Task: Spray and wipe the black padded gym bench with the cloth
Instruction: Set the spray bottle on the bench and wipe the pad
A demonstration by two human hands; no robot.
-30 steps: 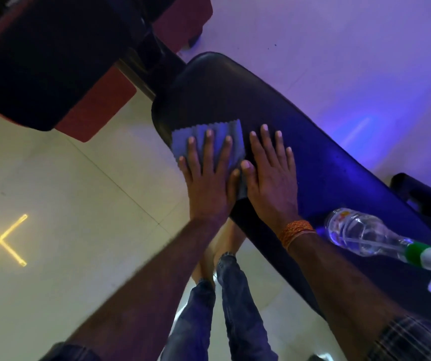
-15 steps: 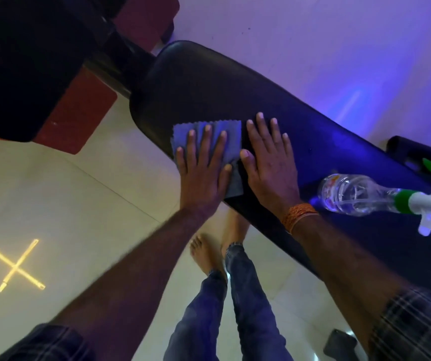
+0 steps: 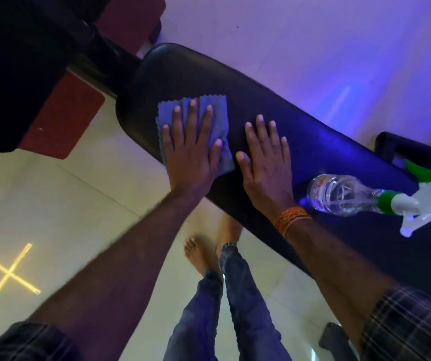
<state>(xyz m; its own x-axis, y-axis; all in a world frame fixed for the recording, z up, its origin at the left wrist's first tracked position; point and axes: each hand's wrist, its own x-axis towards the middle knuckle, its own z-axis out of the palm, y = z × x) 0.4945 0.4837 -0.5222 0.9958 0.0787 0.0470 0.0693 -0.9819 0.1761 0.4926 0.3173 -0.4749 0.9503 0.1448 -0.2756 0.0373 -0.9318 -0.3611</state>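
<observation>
Left hand (image 3: 191, 152) flat, fingers straight and spread, pressing blue cloth (image 3: 218, 113) onto black padded surface (image 3: 313, 136) near its rounded end. Right hand (image 3: 266, 162) flat on bare pad just beside cloth, holding nothing. Spray bottle (image 3: 339, 194) lies on its side on surface, beside your right wrist. Keep palm weight even over cloth; run overlapping passes along pad; brace with right hand, clear of bottle. Versus half second ago: hands, then thumb to thumb, now parted; bare pad shows between fingers.
</observation>
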